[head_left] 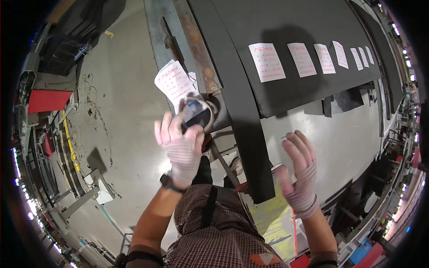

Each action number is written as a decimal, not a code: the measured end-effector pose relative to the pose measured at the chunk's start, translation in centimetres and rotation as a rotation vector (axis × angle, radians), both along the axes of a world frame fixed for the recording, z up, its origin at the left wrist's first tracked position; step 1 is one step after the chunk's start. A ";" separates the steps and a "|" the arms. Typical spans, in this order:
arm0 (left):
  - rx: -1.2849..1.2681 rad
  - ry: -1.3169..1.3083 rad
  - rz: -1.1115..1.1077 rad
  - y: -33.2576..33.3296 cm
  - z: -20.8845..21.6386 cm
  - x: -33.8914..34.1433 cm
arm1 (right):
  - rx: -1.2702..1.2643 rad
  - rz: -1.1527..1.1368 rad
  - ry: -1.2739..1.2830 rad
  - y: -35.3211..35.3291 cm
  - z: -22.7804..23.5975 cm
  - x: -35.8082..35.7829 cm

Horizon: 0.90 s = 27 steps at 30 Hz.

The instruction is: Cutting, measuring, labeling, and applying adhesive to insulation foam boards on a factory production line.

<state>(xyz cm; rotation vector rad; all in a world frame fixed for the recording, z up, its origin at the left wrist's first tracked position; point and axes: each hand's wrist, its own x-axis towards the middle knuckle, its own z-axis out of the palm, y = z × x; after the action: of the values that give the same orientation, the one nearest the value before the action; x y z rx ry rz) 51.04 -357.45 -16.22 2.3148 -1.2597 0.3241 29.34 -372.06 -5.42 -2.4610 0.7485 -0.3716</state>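
My left hand [181,145], in a striped knit glove, is at the near left rim of a roll of tape [212,117]. Its fingers are spread, slightly blurred, and overlap the rim; whether they press on it I cannot tell. Just beyond the roll, a fanned stack of white paper labels [175,82] with red print lies on a grey metal ledge [156,29]. My right hand [300,172], gloved alike, hovers right of a dark beam's near end [259,178]. Its fingers are apart, and a thin dark line shows by one fingertip.
A large dark panel [308,98] spans the far right, with several white labels [267,62] in a row on it. A rusty metal bar [196,40] runs beside the ledge. Left, a red panel [49,101] and metal racks line the floor. A yellowish board [275,223] is near my body.
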 end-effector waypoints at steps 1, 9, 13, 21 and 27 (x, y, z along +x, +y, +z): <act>-0.039 -0.046 -0.033 0.6 1.2 -0.9 | -0.197 0.122 0.053 0.2 1.1 1.2; -0.248 0.957 -0.197 2.9 8.5 -6.6 | -0.016 0.530 -0.051 -0.2 1.0 1.3; -0.286 1.453 -0.158 2.2 7.4 -6.6 | 0.108 0.494 0.034 -0.7 1.6 0.5; -0.037 1.313 -0.378 2.6 8.1 -5.9 | 0.294 0.757 0.462 -0.8 3.2 2.9; -0.074 1.508 -0.059 5.0 -0.8 -5.4 | 0.152 0.278 0.410 -8.1 -1.8 -0.4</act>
<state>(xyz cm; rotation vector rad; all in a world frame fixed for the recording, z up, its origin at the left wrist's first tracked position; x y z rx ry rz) 45.67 -352.41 -16.99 1.6206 -0.4531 -1.1586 28.89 -380.16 -7.20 -2.4748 0.5532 0.2927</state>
